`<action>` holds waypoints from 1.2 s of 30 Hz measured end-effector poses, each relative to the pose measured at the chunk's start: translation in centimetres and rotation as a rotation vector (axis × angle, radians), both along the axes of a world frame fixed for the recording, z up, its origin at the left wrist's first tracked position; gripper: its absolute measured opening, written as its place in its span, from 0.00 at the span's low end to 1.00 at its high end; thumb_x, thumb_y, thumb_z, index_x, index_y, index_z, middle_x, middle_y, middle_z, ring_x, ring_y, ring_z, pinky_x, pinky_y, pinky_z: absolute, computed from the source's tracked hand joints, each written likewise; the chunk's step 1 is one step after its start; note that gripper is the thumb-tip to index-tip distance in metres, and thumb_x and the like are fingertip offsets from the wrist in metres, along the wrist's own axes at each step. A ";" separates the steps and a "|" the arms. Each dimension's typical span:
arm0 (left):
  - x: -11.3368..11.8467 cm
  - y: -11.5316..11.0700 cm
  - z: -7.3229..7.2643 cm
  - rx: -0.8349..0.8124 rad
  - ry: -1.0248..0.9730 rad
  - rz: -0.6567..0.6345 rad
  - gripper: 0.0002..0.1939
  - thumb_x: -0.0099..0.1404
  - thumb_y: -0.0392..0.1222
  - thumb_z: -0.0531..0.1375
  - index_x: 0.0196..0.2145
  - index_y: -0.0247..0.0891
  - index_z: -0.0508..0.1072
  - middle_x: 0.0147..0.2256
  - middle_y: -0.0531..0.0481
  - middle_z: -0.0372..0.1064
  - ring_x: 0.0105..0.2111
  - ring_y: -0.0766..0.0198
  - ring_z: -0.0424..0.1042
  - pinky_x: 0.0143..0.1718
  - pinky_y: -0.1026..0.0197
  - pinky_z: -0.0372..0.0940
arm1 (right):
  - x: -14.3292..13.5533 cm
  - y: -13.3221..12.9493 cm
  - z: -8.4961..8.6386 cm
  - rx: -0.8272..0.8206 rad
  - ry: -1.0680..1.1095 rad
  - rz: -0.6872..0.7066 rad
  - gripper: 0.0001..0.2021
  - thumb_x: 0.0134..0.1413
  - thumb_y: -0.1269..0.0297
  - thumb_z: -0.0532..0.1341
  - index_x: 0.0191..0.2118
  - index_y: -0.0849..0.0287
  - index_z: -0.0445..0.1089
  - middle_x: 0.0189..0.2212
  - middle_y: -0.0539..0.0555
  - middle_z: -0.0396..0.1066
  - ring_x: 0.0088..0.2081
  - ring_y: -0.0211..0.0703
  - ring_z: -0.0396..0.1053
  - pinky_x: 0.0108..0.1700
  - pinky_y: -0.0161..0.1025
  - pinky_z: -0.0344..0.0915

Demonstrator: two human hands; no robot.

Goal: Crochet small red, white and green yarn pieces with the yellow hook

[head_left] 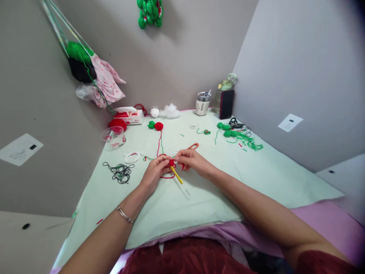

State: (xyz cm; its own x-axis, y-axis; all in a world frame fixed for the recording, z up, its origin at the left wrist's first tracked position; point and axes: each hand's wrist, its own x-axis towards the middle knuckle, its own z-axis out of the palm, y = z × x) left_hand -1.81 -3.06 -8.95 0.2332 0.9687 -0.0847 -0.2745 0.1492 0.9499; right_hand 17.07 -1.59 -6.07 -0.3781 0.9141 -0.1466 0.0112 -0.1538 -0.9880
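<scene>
Near the middle of the table, my left hand point(155, 171) is closed on a small red crochet piece point(171, 163). A crochet hook point(177, 176) with a yellow handle slants down from that piece, its metal end pointing toward me. My right hand point(192, 160) is closed in a pinch at the piece's right side, with red yarn point(183, 166) showing under its fingers; the fingertips are too small to see fully. Behind the right hand lies an orange plastic loop point(194, 146), partly covered. Red yarn runs back from the piece to a red ball point(159, 126).
Black cord point(119, 173) lies tangled at left, beside a white coil point(132, 157) and a clear plastic tub point(115, 139). Green crocheted pieces with loose strands point(246, 139) lie at right. A tissue box point(129, 116), white stuffing point(170, 111), a pen tin point(202, 104) and a phone point(226, 104) stand along the back.
</scene>
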 end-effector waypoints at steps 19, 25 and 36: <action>-0.4 0.0 -0.7 0.018 0.060 -0.006 0.12 0.67 0.48 0.69 0.37 0.37 0.75 0.34 0.51 0.77 0.34 0.61 0.79 0.39 0.57 0.76 | 0.3 0.1 0.0 -0.072 0.030 -0.011 0.13 0.48 0.57 0.72 0.28 0.60 0.73 0.16 0.44 0.66 0.18 0.30 0.57 0.22 0.31 0.52; -0.7 0.5 -1.6 0.021 0.160 -0.001 0.19 0.74 0.47 0.64 0.58 0.38 0.73 0.56 0.41 0.73 0.50 0.52 0.77 0.49 0.44 0.76 | 0.2 0.0 0.0 -0.033 0.053 -0.004 0.14 0.47 0.55 0.72 0.28 0.59 0.72 0.17 0.43 0.67 0.19 0.30 0.58 0.23 0.31 0.53; -0.6 0.4 -1.7 -0.014 0.154 -0.043 0.19 0.74 0.47 0.64 0.58 0.37 0.73 0.56 0.41 0.73 0.50 0.51 0.77 0.50 0.44 0.75 | 0.6 0.2 -0.1 0.035 0.005 0.054 0.14 0.50 0.54 0.70 0.35 0.60 0.76 0.18 0.44 0.66 0.18 0.31 0.58 0.23 0.32 0.54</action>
State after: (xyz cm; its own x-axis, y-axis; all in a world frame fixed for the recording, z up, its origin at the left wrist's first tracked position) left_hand -2.41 -2.65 -10.69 0.2579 0.9566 -0.1357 -0.1192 0.1709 0.9780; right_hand 17.68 -1.39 -6.21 -0.4275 0.8970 -0.1126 0.0133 -0.1183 -0.9929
